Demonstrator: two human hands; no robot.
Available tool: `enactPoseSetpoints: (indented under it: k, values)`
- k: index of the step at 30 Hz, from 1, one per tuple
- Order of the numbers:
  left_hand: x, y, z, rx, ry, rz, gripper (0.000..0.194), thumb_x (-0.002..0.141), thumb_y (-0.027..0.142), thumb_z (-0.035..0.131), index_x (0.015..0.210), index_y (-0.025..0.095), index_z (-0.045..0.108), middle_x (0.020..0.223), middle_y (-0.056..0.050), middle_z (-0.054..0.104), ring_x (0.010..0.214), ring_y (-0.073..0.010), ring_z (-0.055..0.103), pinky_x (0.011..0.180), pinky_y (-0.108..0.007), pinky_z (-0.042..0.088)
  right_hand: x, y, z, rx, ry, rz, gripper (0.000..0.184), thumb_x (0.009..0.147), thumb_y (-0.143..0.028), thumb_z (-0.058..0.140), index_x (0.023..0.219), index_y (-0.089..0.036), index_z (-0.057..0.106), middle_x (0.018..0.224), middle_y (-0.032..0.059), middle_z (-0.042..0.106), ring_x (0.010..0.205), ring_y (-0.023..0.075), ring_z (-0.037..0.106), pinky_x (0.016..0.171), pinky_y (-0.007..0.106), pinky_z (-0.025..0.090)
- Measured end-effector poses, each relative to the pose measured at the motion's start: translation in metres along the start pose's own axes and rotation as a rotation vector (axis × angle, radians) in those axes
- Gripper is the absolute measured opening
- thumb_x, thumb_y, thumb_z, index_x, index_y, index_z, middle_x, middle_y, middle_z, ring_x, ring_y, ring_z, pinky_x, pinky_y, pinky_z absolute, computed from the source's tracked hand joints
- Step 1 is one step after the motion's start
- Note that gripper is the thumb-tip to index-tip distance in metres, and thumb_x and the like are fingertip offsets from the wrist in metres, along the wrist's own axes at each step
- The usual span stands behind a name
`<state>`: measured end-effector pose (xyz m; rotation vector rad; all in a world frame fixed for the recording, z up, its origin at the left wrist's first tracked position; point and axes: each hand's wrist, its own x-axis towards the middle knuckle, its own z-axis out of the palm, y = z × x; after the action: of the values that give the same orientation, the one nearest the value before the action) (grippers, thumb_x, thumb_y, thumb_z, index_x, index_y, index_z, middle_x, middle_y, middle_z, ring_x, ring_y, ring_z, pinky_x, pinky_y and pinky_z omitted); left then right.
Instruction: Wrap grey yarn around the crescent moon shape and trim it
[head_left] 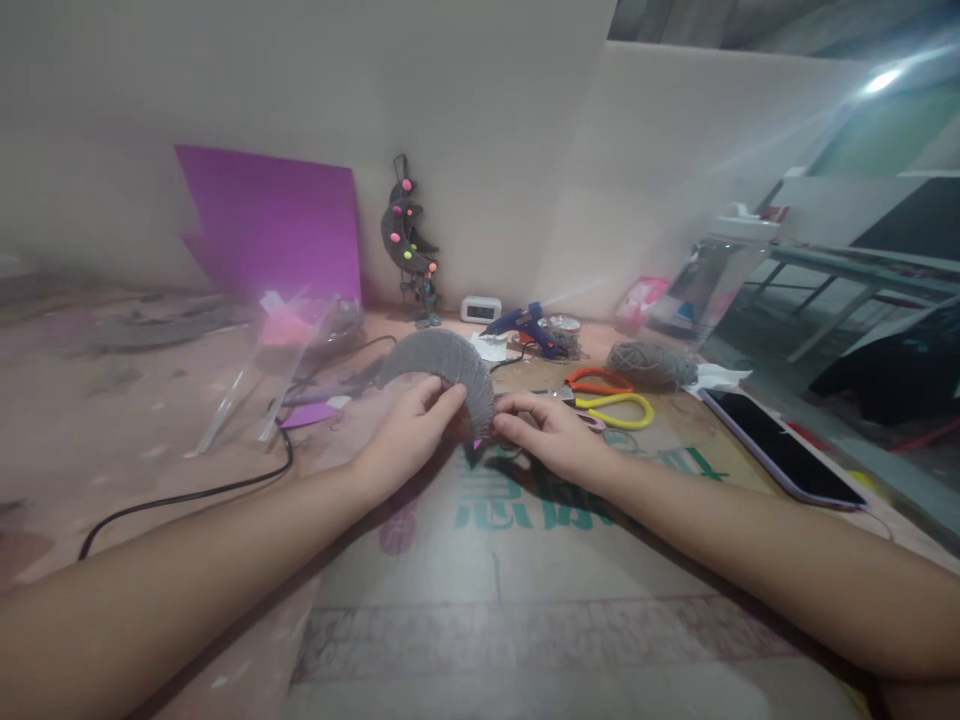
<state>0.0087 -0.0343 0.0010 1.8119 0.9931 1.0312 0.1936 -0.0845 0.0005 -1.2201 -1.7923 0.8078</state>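
A crescent shape wound with grey yarn [442, 352] stands tilted above the cardboard, a bit of purple showing at its lower tip. My left hand [411, 428] grips it by the inner curve, thumb on the near face. Close to the crescent's right edge, by the tip, my right hand [551, 435] is closed in a pinch. What lies between those fingertips is too small to make out. Just behind the right hand lie scissors with orange and yellow handles [630, 410]. A ball of grey yarn [652, 365] rests farther back on the right.
Cardboard [525, 580] covers the table in front. At the back stand a blue glue gun [529, 325], a small clock [481, 317], a decorated crescent ornament [397, 235] and a purple sheet [285, 225]. A phone [784, 445] lies right; a black cable [202, 493] runs left.
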Motion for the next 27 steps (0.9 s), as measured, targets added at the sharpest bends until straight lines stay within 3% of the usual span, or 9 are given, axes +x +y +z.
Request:
enactPoseSetpoints:
  k: [7, 14, 19, 24, 27]
  values:
    - [0.0008, -0.0018, 0.0003, 0.048, 0.018, 0.025, 0.034, 0.088, 0.036, 0.051, 0.058, 0.020, 0.049, 0.060, 0.002, 0.049, 0.065, -0.0158, 0.049, 0.061, -0.025, 0.040, -0.0007, -0.0025, 0.0007, -0.241, -0.053, -0.101, 0.012, 0.084, -0.031, 0.066, 0.080, -0.019, 0.067, 0.084, 0.0042, 0.065, 0.087, 0.0198, 0.058, 0.081, 0.032, 0.044]
    - [0.0017, 0.0041, 0.0010, 0.056, 0.017, 0.019, 0.036, 0.084, 0.040, 0.053, 0.053, 0.022, 0.049, 0.057, 0.000, 0.052, 0.065, -0.0184, 0.053, 0.061, -0.028, 0.042, -0.0011, -0.0023, 0.0022, -0.267, 0.026, -0.102, 0.012, 0.086, -0.022, 0.061, 0.075, -0.020, 0.065, 0.080, 0.0023, 0.066, 0.082, 0.0176, 0.059, 0.077, 0.029, 0.043]
    - [0.0019, 0.0010, 0.0021, -0.001, 0.004, 0.011, 0.037, 0.083, 0.042, 0.053, 0.052, 0.023, 0.049, 0.055, 0.000, 0.052, 0.061, -0.0187, 0.053, 0.059, -0.029, 0.044, -0.0005, 0.0041, 0.0042, -0.254, 0.049, -0.118, 0.014, 0.086, -0.025, 0.061, 0.073, -0.020, 0.065, 0.079, 0.0025, 0.065, 0.082, 0.0185, 0.059, 0.077, 0.029, 0.044]
    - [0.0039, -0.0041, 0.0031, -0.054, -0.003, 0.006, 0.036, 0.083, 0.044, 0.052, 0.054, 0.023, 0.049, 0.057, 0.001, 0.051, 0.060, -0.0180, 0.052, 0.061, -0.029, 0.044, 0.0007, 0.0054, 0.0025, -0.304, 0.027, -0.175, 0.037, 0.096, -0.038, 0.043, 0.071, -0.019, 0.061, 0.075, 0.0042, 0.062, 0.079, 0.0187, 0.057, 0.077, 0.031, 0.043]
    - [0.0035, -0.0020, 0.0035, -0.022, -0.027, 0.012, 0.036, 0.083, 0.045, 0.052, 0.055, 0.023, 0.049, 0.058, 0.000, 0.051, 0.062, -0.0186, 0.053, 0.062, -0.029, 0.044, 0.0003, 0.0036, 0.0009, -0.290, 0.072, -0.161, 0.038, 0.097, -0.041, 0.040, 0.071, -0.020, 0.058, 0.075, 0.0038, 0.061, 0.077, 0.0186, 0.056, 0.075, 0.031, 0.043]
